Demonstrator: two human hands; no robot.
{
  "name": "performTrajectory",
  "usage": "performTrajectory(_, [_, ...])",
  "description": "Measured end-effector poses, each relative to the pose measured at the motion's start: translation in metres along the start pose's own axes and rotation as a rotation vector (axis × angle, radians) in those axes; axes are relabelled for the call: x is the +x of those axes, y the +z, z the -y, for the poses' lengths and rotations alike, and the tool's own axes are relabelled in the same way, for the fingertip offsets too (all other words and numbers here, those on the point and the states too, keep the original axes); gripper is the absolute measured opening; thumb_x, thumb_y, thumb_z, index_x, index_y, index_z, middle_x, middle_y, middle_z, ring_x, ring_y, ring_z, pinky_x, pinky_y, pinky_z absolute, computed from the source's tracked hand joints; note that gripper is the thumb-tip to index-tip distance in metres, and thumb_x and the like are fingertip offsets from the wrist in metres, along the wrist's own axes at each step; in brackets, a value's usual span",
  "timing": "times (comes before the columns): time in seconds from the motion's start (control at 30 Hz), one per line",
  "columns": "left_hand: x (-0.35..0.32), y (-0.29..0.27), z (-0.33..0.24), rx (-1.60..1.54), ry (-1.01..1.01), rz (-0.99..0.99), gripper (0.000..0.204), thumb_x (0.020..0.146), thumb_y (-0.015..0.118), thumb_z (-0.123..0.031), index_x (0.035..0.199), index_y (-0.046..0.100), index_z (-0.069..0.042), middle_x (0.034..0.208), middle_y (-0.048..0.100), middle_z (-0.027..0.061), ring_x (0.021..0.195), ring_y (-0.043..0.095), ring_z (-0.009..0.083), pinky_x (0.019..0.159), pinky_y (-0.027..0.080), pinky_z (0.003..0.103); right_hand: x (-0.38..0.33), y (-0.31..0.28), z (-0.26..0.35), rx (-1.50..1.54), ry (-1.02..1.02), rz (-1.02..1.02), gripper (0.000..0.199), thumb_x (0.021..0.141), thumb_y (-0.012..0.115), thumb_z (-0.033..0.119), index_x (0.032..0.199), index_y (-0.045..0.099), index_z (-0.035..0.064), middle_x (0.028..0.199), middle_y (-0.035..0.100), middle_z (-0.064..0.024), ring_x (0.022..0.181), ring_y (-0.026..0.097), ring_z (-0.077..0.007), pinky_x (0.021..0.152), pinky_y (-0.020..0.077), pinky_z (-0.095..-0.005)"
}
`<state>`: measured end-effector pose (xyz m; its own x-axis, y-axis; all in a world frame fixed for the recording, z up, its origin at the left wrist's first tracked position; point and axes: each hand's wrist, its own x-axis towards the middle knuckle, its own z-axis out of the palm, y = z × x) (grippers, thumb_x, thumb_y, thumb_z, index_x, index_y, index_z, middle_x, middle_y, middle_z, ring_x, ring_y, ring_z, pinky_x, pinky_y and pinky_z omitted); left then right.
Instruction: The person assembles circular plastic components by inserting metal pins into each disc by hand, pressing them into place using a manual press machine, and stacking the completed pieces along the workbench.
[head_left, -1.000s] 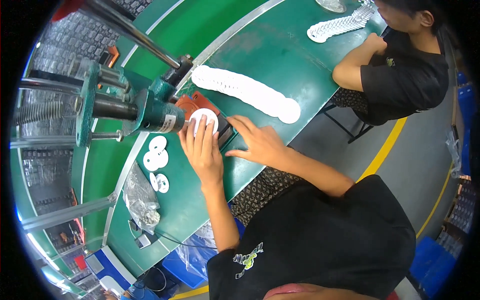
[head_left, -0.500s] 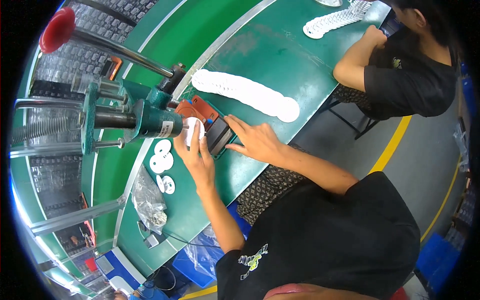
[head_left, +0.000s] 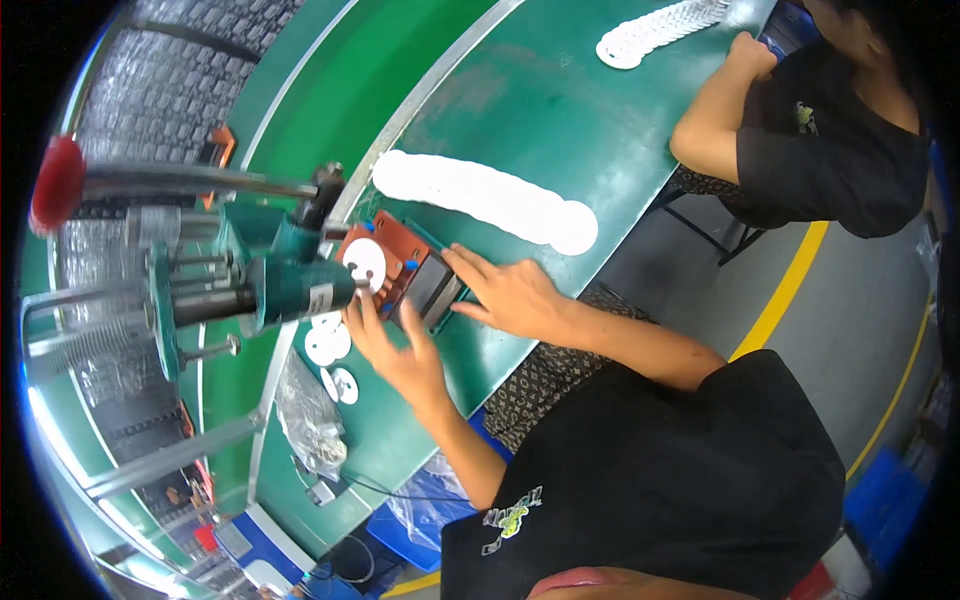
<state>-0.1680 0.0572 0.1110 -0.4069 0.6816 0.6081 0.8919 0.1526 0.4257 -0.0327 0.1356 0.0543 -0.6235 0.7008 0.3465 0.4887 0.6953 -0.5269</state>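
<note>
A white disc (head_left: pixel 368 268) lies on the orange fixture plate (head_left: pixel 397 250) under the nose of a green hand press (head_left: pixel 285 288). My left hand (head_left: pixel 400 350) hovers just below the fixture with its fingers spread and nothing in it, the fingertips near the dark block (head_left: pixel 432 288) of the fixture. My right hand (head_left: pixel 510 295) lies flat against the fixture's right side, fingers stretched toward the block. The press lever with a red knob (head_left: pixel 58 185) sticks out to the left.
A long overlapping row of white discs (head_left: pixel 480 195) lies on the green bench (head_left: pixel 520 100) behind the fixture. Loose discs (head_left: pixel 328 345) and a clear plastic bag (head_left: pixel 305 420) sit to my left. Another person (head_left: pixel 810 130) sits at the far right by a second disc row (head_left: pixel 650 35).
My left hand brought a white disc onto the fixture and let it go, then drew back a little. The red-knobbed lever now sits lower in the picture.
</note>
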Motion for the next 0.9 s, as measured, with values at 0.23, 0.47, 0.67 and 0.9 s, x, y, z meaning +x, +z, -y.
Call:
performTrajectory(0.23, [0.075,-0.025,-0.068,-0.385,0.363,-0.35,0.048,0.094,0.045,-0.01,0.134,0.037,0.013,0.138,0.04,0.0288,0.126,0.046,0.0366,0.104,0.042,0.046,0.001,0.004,-0.001,0.042,-0.004,0.088,0.073,0.087,0.062,0.042,0.139,0.036,-0.0029,0.134,0.051,-0.0251,0.069,0.069,-0.0308,0.052,0.0533,-0.038])
performTrajectory(0.47, [0.178,-0.038,-0.148,-0.711,0.123,-0.215,0.057,0.09,0.064,-0.016,0.133,0.037,0.009,0.119,0.052,0.0205,0.109,0.054,0.0257,0.1,0.044,0.037,-0.003,0.004,-0.001,0.008,-0.025,0.076,0.083,0.086,0.059,0.053,0.144,0.031,0.0006,0.141,0.047,-0.0176,0.06,0.065,-0.0289,0.048,0.0511,-0.0358])
performTrajectory(0.67, [0.192,-0.045,-0.146,-1.091,0.062,-0.23,0.026,0.096,0.056,-0.016,0.075,0.043,-0.008,0.067,0.032,-0.0025,0.061,0.03,0.0078,0.057,0.027,0.027,-0.003,0.008,-0.003,0.016,-0.061,-0.006,0.08,0.084,0.061,0.051,0.14,0.035,-0.0003,0.14,0.048,-0.0176,0.064,0.067,-0.0286,0.048,0.0512,-0.0356])
performTrajectory(0.9, [0.051,0.041,-0.092,-0.437,0.876,-0.474,0.016,0.075,0.058,-0.002,0.077,0.048,-0.014,0.078,0.051,0.0038,0.074,0.052,0.0223,0.076,0.043,0.042,-0.002,0.001,-0.001,0.174,-0.048,-0.05,0.073,0.081,0.065,0.044,0.135,0.042,0.0001,0.126,0.059,-0.0206,0.073,0.068,-0.0335,0.056,0.0542,-0.0403])
